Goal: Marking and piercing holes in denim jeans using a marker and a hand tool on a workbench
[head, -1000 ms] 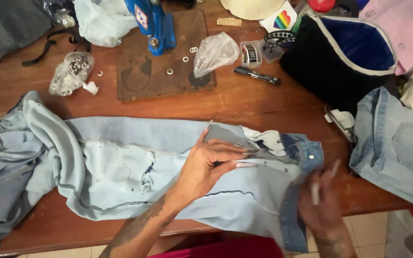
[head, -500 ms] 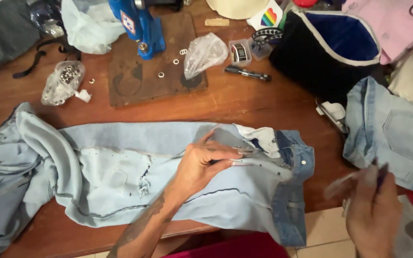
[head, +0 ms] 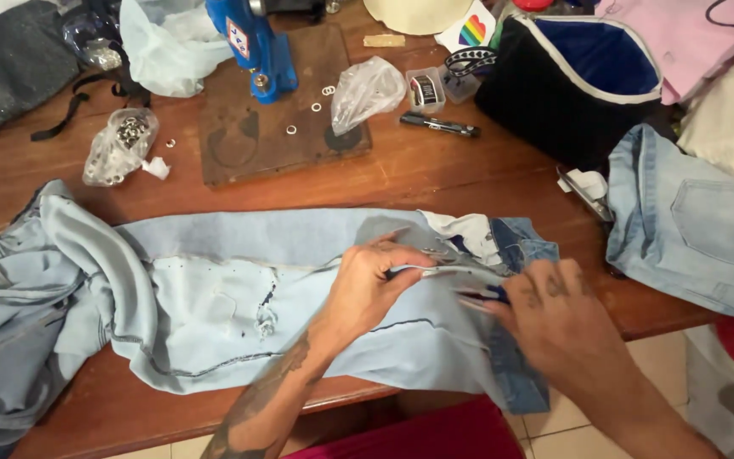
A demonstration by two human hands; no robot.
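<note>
Pinching soft, limp jeans (head: 299,280) near the waistband, left hand (head: 367,285) fingers pressed together; right hand (head: 554,319) grip hidden, cannot tell.

Faded denim jeans (head: 299,280), matt wooden table (head: 435,174), perhaps metal eyelets (head: 320,98)
</note>
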